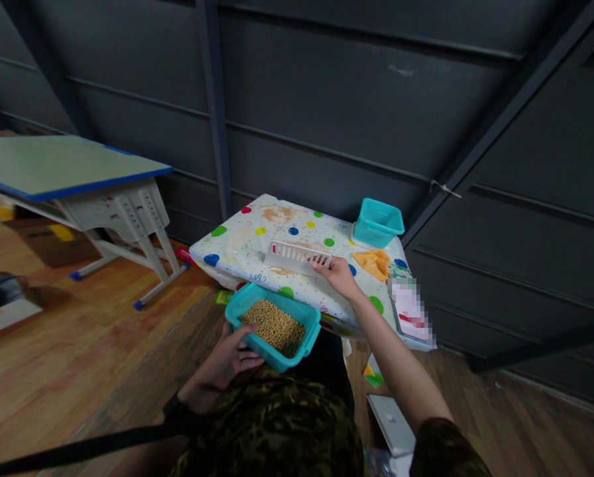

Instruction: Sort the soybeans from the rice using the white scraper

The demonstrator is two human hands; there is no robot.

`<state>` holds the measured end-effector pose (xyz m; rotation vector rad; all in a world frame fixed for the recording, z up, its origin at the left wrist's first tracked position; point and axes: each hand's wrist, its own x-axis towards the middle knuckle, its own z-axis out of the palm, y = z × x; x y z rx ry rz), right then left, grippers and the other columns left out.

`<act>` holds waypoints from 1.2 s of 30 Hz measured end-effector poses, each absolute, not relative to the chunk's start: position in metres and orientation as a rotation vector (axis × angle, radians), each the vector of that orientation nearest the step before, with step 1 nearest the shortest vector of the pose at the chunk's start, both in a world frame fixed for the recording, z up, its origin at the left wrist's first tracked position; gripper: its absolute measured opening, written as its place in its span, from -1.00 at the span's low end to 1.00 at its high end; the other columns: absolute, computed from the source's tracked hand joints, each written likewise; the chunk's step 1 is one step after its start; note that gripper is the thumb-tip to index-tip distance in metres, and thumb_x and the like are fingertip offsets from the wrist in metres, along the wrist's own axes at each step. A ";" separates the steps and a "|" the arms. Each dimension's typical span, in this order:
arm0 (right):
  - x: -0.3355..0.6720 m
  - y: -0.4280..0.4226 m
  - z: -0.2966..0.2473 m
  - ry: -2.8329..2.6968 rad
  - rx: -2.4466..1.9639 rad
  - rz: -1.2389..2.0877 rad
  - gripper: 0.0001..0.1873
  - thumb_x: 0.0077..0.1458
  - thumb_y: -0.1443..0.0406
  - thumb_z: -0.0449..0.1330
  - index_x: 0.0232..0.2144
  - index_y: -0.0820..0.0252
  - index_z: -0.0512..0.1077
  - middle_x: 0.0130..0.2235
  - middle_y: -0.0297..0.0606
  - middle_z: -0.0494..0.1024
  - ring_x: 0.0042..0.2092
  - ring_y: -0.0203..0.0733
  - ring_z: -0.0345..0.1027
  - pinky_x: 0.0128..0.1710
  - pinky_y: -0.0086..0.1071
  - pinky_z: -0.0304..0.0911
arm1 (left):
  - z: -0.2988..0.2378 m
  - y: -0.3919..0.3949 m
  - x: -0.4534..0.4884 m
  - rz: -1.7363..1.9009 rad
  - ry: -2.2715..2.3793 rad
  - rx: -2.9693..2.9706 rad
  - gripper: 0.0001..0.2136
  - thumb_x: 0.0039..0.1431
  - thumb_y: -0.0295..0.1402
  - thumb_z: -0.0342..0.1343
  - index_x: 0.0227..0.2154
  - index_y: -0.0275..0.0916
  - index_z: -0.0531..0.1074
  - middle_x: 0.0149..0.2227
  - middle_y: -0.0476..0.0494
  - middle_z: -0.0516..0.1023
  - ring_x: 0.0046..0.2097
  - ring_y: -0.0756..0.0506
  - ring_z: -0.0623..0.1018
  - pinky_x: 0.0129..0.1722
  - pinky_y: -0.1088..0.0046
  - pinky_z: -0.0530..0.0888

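Head view: two grasps recorded

Found left hand [238,351] gripping near side of a tilted teal tub [271,352] of beans [274,321], thumb over rim, beside front edge of desk [336,222]. Could not determine contact there. Found right hand [339,275], forearm stretched forward, pinching right end of a white slotted holder [293,264] over the desk. Noted red label [275,249] on holder and lettering [257,278] on cover [230,242], both illegible; likewise a flat item [408,311] at right, pixelated.
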<state>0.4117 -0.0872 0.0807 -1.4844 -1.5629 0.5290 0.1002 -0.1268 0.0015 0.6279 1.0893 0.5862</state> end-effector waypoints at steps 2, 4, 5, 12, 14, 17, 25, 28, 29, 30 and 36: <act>0.413 -0.088 0.080 -1.566 -1.477 0.542 -0.43 0.13 -0.23 0.29 -0.53 0.10 0.43 -0.51 -0.34 0.37 -0.39 -0.18 0.21 -0.38 -0.32 0.16 | 0.002 -0.127 0.100 0.581 1.097 0.617 -0.43 0.29 -0.25 0.30 0.24 -0.15 0.16 -0.24 -0.22 0.64 -0.31 -0.26 0.72 -0.09 0.09 0.71; 0.413 -0.088 0.079 -1.567 -1.459 0.552 -0.44 0.13 -0.22 0.30 -0.51 0.11 0.47 -0.49 -0.32 0.41 -0.38 -0.17 0.24 -0.36 -0.31 0.18 | 0.002 -0.127 0.100 0.583 1.100 0.601 -0.48 0.32 -0.27 0.28 0.23 -0.16 0.19 -0.26 -0.19 0.62 -0.32 -0.24 0.71 -0.10 0.11 0.72; 0.413 -0.088 0.079 -1.570 -1.447 0.557 -0.44 0.13 -0.22 0.30 -0.50 0.12 0.48 -0.48 -0.32 0.42 -0.38 -0.16 0.24 -0.36 -0.31 0.19 | 0.002 -0.127 0.100 0.587 1.100 0.596 -0.49 0.32 -0.27 0.28 0.22 -0.16 0.20 -0.27 -0.16 0.60 -0.33 -0.23 0.71 -0.11 0.11 0.72; 0.414 -0.087 0.080 -1.589 -1.426 0.592 -0.45 0.13 -0.22 0.31 -0.49 0.12 0.49 -0.47 -0.33 0.42 -0.36 -0.18 0.25 -0.35 -0.32 0.20 | 0.006 -0.129 0.099 0.565 1.092 0.618 -0.56 0.35 -0.26 0.25 0.16 -0.15 0.21 -0.27 -0.17 0.63 -0.32 -0.21 0.71 -0.11 0.14 0.74; 0.414 -0.087 0.080 -1.576 -1.431 0.592 -0.45 0.12 -0.22 0.32 -0.49 0.12 0.48 -0.47 -0.33 0.41 -0.35 -0.18 0.23 -0.35 -0.32 0.19 | 0.007 -0.129 0.099 0.570 1.098 0.622 -0.54 0.34 -0.26 0.26 0.17 -0.14 0.19 -0.27 -0.15 0.63 -0.33 -0.21 0.71 -0.12 0.14 0.74; 0.413 -0.089 0.079 -1.570 -1.433 0.601 -0.46 0.13 -0.19 0.32 -0.51 0.11 0.45 -0.48 -0.34 0.38 -0.36 -0.19 0.20 -0.35 -0.32 0.16 | 0.007 -0.129 0.100 0.577 1.099 0.620 -0.47 0.31 -0.24 0.28 0.21 -0.14 0.15 -0.27 -0.17 0.65 -0.32 -0.23 0.72 -0.13 0.13 0.74; 0.414 -0.088 0.080 -1.593 -1.402 0.586 -0.41 0.12 -0.24 0.33 -0.52 0.12 0.45 -0.48 -0.35 0.37 -0.37 -0.22 0.20 -0.33 -0.31 0.20 | 0.007 -0.128 0.100 0.570 1.084 0.649 -0.44 0.26 -0.20 0.30 0.19 -0.10 0.14 -0.26 -0.13 0.63 -0.32 -0.21 0.72 -0.10 0.14 0.73; 0.414 -0.087 0.080 -1.577 -1.388 0.596 -0.43 0.11 -0.22 0.34 -0.51 0.13 0.47 -0.47 -0.34 0.42 -0.38 -0.21 0.23 -0.33 -0.31 0.23 | 0.007 -0.128 0.100 0.579 1.077 0.645 -0.41 0.21 -0.20 0.33 0.18 -0.11 0.15 -0.27 -0.13 0.62 -0.32 -0.23 0.72 -0.11 0.12 0.74; 0.415 -0.087 0.080 -1.573 -1.386 0.605 -0.43 0.11 -0.22 0.34 -0.50 0.13 0.49 -0.47 -0.33 0.44 -0.37 -0.20 0.24 -0.33 -0.31 0.24 | 0.006 -0.127 0.100 0.584 1.083 0.643 -0.39 0.20 -0.21 0.34 0.19 -0.11 0.15 -0.29 -0.12 0.61 -0.33 -0.23 0.72 -0.12 0.10 0.74; 0.415 -0.087 0.079 -1.572 -1.386 0.615 -0.43 0.10 -0.23 0.35 -0.48 0.13 0.51 -0.46 -0.32 0.46 -0.37 -0.19 0.26 -0.33 -0.31 0.25 | 0.006 -0.127 0.100 0.587 1.088 0.642 -0.38 0.20 -0.21 0.34 0.20 -0.11 0.15 -0.30 -0.11 0.61 -0.34 -0.23 0.71 -0.12 0.10 0.74; 0.415 -0.088 0.075 -1.579 -1.403 0.645 -0.46 0.14 -0.19 0.36 -0.44 0.15 0.57 -0.45 -0.31 0.46 -0.34 -0.19 0.26 -0.36 -0.33 0.19 | 0.008 -0.127 0.100 0.569 1.088 0.612 -0.44 0.30 -0.23 0.30 0.23 -0.19 0.19 -0.27 -0.19 0.65 -0.33 -0.21 0.71 -0.13 0.14 0.73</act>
